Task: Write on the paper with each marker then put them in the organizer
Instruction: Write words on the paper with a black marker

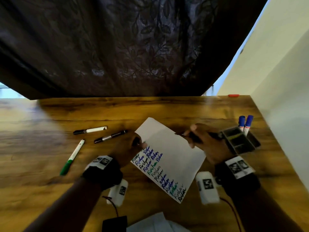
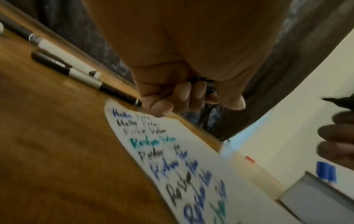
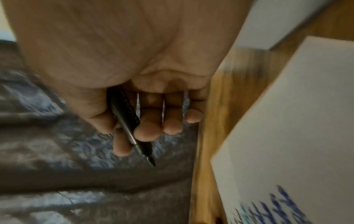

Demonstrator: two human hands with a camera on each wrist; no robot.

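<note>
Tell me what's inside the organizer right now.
Two blue-capped markers stand upright in the far-right corner of the organizer. Its other compartments look dark; their bottoms cannot be made out.

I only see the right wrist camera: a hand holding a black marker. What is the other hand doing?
Observer: The left hand grips a small black thing, likely the cap.
Operator: Are any markers put away?
Observer: Two blue markers stand in the organizer.
Operator: How many are left out?
Observer: Three lie on the table left of the paper: a green marker, a white marker, a dark marker.
</note>
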